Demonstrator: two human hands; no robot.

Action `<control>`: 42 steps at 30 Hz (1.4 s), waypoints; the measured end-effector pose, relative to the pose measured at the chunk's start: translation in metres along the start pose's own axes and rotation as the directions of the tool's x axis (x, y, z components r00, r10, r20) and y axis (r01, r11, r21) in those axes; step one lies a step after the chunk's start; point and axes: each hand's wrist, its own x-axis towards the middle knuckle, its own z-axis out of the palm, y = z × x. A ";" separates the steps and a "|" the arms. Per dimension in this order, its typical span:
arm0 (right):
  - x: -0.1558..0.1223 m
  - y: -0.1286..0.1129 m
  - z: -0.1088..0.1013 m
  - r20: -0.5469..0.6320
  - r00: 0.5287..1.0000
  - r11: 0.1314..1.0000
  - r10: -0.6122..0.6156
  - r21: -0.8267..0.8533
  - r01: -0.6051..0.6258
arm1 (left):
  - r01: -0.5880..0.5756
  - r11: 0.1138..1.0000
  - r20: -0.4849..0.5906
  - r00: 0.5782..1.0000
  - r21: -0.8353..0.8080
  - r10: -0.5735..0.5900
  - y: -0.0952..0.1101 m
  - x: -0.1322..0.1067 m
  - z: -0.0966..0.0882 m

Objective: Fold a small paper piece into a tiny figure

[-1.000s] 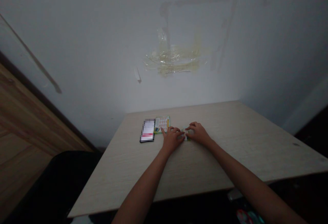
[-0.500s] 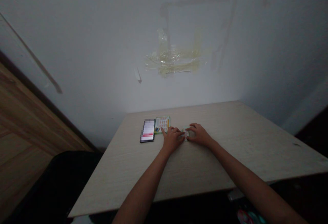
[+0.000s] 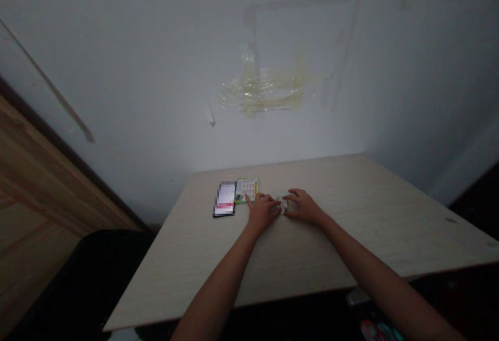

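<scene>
Head view: both hands' fingers (image 3: 273,205) mostly cover a small card (image 3: 283,204).

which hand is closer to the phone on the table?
Left. The left hand lies just right of the phone, beside the printed sheet; the right hand lies farther right, past the small card between both hands.

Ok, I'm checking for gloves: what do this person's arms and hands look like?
Bare throughout. The left hand and right hand wear no gloves; the left forearm and right forearm show no sleeve, watch or bracelet down to the picture's lower edge. Rings would be too small to tell in this dim view.
</scene>
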 end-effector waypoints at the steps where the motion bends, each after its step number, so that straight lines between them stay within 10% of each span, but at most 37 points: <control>1: 0.000 0.002 0.001 -0.010 1.000 1.000 -0.010 0.017 0.010 | 0.001 1.000 0.002 1.000 0.006 -0.001 0.000 0.000 0.000; 13: 0.001 0.016 0.011 -0.131 0.989 0.989 -0.067 0.125 0.084 | 0.007 1.000 -0.001 1.000 -0.013 -0.007 0.000 0.000 0.001; 42: 0.022 0.006 0.015 -0.094 0.980 0.978 0.176 -0.093 -0.185 | 0.016 1.000 0.045 0.999 -0.023 -0.014 0.003 0.002 -0.003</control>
